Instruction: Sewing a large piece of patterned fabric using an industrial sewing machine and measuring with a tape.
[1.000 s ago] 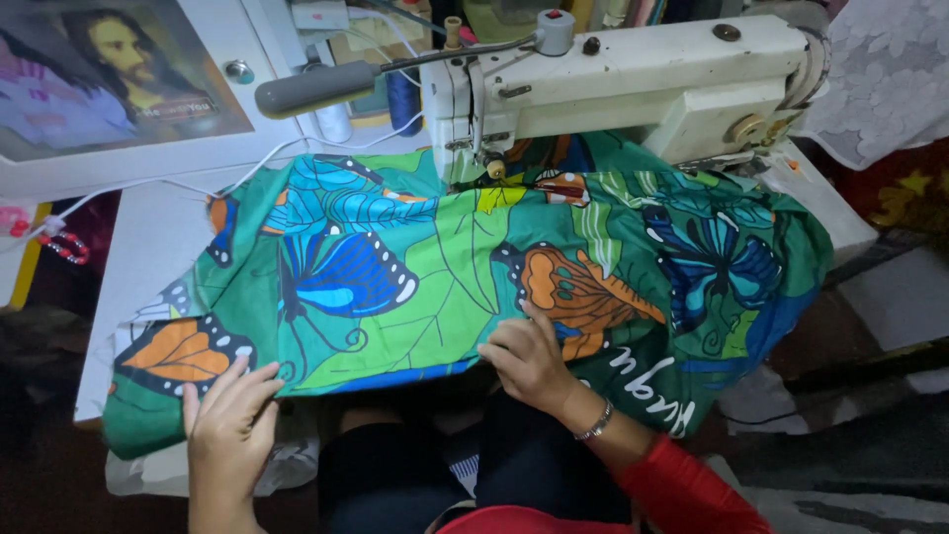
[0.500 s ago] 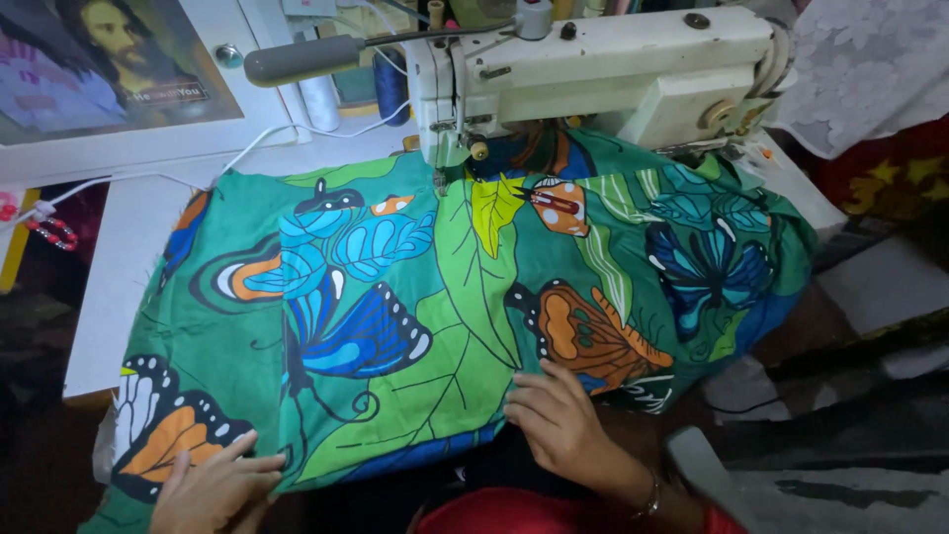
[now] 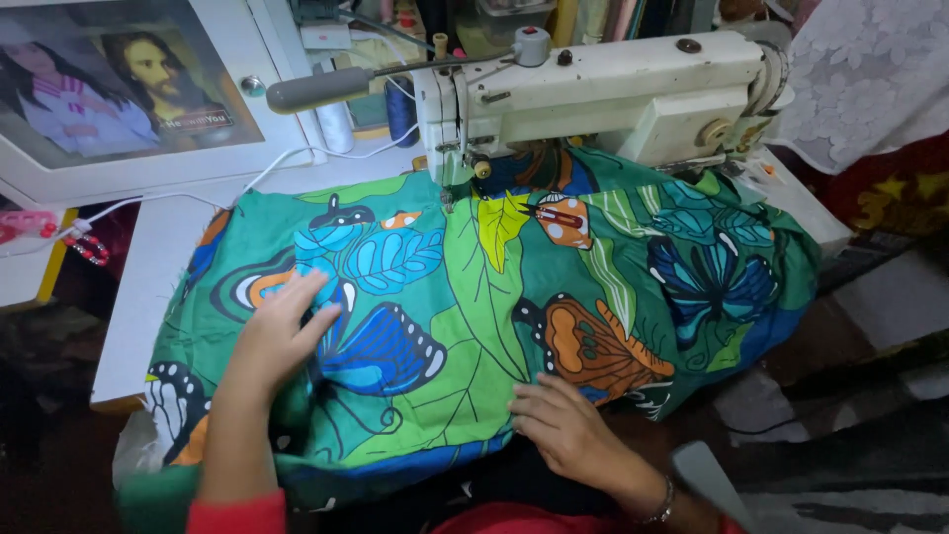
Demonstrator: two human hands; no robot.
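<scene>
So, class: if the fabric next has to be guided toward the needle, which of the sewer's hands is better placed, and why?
Probably the left hand: it lies flat, well up the butterfly fabric, nearer the sewing machine. The right hand rests at the near edge, farther away.

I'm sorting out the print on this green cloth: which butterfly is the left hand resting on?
The left hand lies on the blue butterfly with white-spotted black edges; the orange butterfly sits above the right hand.
</scene>
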